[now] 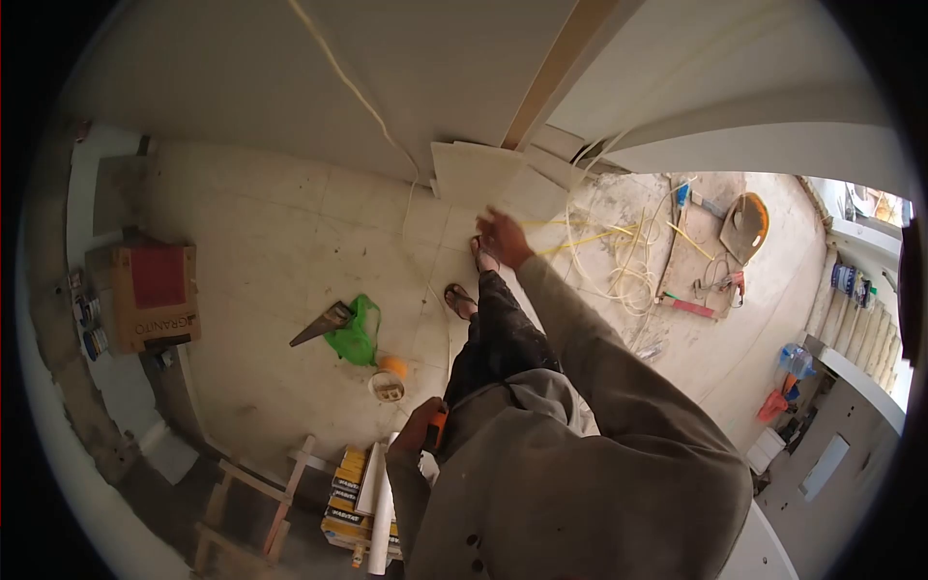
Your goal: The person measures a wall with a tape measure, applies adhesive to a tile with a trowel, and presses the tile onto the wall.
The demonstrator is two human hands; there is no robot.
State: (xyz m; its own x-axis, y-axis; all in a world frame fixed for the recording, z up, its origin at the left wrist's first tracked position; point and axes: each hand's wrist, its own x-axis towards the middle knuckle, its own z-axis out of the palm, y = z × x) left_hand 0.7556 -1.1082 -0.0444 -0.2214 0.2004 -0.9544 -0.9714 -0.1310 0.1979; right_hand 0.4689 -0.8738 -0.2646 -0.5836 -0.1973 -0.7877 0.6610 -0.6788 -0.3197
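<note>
My right hand (505, 239) reaches forward over the floor with its fingers apart and nothing in it. Just beyond it, pale flat board pieces (476, 172) lie at the foot of the wall. Low at my side, my left hand (420, 426) is closed around an orange-and-black tool (438, 431), whose exact kind is hard to make out. A handsaw (321, 323) and a green plastic bag (357, 335) are on the floor to the left. Close to them stands a small bucket (386, 387) with something in it.
Tangled pale cable (628, 280) spreads across the floor at right, near a shovel-like tool (746, 229). A cardboard box (155, 295) stands at left. Yellow-and-black boxes (345, 498), a white roll (384, 512) and a wooden frame (278, 512) are at lower left. A cable (353, 87) hangs along the wall.
</note>
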